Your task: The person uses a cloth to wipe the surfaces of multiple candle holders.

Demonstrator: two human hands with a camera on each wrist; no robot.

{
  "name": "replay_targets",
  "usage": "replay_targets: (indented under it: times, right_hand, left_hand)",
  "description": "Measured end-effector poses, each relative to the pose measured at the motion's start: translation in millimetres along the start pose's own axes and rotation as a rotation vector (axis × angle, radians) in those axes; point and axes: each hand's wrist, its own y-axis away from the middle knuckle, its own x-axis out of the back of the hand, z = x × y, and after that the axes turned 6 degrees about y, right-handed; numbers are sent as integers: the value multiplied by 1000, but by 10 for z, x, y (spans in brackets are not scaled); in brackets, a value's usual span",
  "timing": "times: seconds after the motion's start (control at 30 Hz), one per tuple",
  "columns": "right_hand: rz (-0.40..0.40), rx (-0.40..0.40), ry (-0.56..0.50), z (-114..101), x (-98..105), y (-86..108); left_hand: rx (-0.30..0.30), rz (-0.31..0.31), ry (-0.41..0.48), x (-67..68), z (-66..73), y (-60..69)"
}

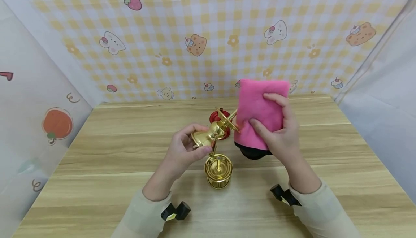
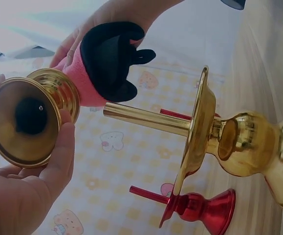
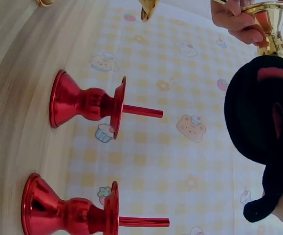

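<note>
Two-handed, grips flared gold metal candlestick [image 1: 216,131] in left hand [image 1: 180,155], soft pink cloth [image 1: 255,102] in right hand [image 1: 286,135] beside candlestick; likely wiping, calls for turning.

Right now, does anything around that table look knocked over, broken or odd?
Nothing stands out as spilled or damaged. Only one gold candle holder tilts, because the left hand holds it up against the pink cloth in the right hand. The second gold holder and two red holders stand upright.

Soft, even light filled the head view, and bright highlights gleamed on the held gold candle holder [image 1: 215,131]. Both wrist views looked dimmer and hazier; in the left one, white glare washed out the upper-left corner.
</note>
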Motion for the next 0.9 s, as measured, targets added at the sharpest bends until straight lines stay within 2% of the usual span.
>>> replay_targets:
  times: [0.13, 0.2, 0.33, 0.43, 0.57, 0.67, 0.8, 0.9]
  right_hand:
    - [84, -74, -47, 29, 43, -44]
    - [90, -122, -82, 42, 59, -65]
    - [-7, -205, -180, 50, 60, -53]
    - [-78, -217, -240, 41, 43, -22]
    - [-155, -158, -275, 42, 52, -3]
    - [-275, -91, -290, 57, 101, -3]
    - [-446, -32, -314, 71, 182, -18]
    - [-511, -17, -304, 72, 199, -45]
  left_hand:
    - [-26, -11, 32, -1, 0, 11]
    - [-40, -29, 51, -4, 5, 23]
    - [-57, -73, 49, -15, 13, 34]
    - [-67, -81, 41, -9, 3, 26]
    - [-92, -97, 35, 23, -31, 10]
    - [-92, -146, 31, 40, -51, 4]
    - [-63, -236, 46, 37, -62, 12]
    - [-30, -261, 61, 40, -71, 7]
